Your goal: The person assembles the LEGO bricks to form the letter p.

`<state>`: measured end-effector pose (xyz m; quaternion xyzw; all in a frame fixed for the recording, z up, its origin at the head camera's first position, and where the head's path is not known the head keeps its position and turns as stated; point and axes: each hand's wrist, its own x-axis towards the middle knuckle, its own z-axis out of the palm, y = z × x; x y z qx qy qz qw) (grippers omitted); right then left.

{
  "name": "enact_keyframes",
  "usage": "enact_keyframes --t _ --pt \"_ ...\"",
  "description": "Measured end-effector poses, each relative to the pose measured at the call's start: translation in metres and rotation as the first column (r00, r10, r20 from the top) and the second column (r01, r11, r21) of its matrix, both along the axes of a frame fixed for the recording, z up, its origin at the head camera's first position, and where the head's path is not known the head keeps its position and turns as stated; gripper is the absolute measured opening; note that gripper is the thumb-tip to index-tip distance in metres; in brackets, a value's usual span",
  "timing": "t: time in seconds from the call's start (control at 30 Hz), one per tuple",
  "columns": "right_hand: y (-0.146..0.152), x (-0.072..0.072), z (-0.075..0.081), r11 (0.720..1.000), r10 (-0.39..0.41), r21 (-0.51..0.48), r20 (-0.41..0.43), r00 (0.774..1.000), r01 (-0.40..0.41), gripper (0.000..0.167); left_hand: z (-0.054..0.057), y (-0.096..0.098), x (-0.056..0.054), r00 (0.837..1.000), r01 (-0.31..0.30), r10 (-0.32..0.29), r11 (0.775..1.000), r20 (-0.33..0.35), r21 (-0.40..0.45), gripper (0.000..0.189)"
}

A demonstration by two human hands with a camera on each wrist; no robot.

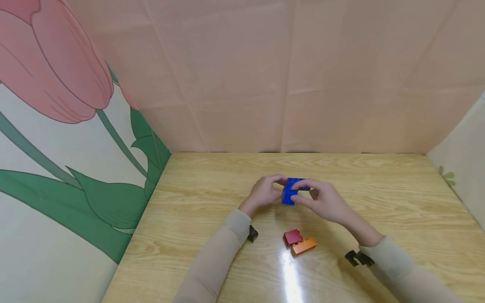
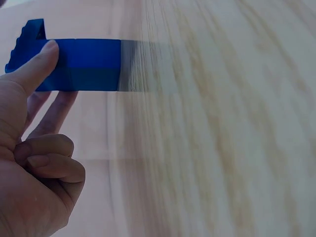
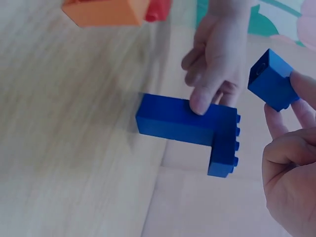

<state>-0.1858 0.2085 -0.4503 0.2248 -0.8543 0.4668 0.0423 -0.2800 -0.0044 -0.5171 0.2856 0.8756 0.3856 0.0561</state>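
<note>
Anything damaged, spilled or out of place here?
Nothing stands out: the red block and orange block lie together on the table, and the held L-shaped blue piece and small blue block show no visible damage.

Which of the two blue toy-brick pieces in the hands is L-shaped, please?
The larger blue piece, held in the left hand: a short leg juts from one end. The other, a small blue block, is pinched in the right hand.

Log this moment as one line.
left hand: pinches L-shaped blue piece | right hand: pinches small blue block | blue pieces: apart | red block, orange block: on table
</note>
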Motion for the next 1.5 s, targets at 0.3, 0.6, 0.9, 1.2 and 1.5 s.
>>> enact_keyframes --t 0.3,0.6,0.9,1.2,1.5 --pt "0.008 -0.017 0.003 0.998 -0.069 0.017 0.006 0.998 0.069 0.031 -0.002 0.001 0.0 1.0 -0.009 0.009 1.0 0.012 0.027 0.032" --pt "0.014 -0.032 0.0 0.995 -0.089 0.038 -0.022 0.996 0.09 0.042 -0.003 0.002 0.002 0.999 -0.016 0.013 0.998 0.048 0.058 0.034" --pt "0.018 -0.044 -0.002 0.992 -0.1 0.077 -0.053 0.994 0.104 0.042 -0.002 0.002 0.002 0.998 -0.008 0.003 0.997 0.066 0.077 0.039" --pt "0.021 -0.046 -0.002 0.991 -0.087 0.1 -0.026 0.996 0.089 0.042 -0.004 0.003 0.001 0.998 -0.008 0.004 0.997 0.058 0.082 0.037" --pt "0.02 -0.048 -0.004 0.993 -0.108 0.056 0.023 0.994 0.107 0.034 -0.004 0.003 0.001 0.998 -0.015 0.01 0.997 0.063 0.074 0.039"
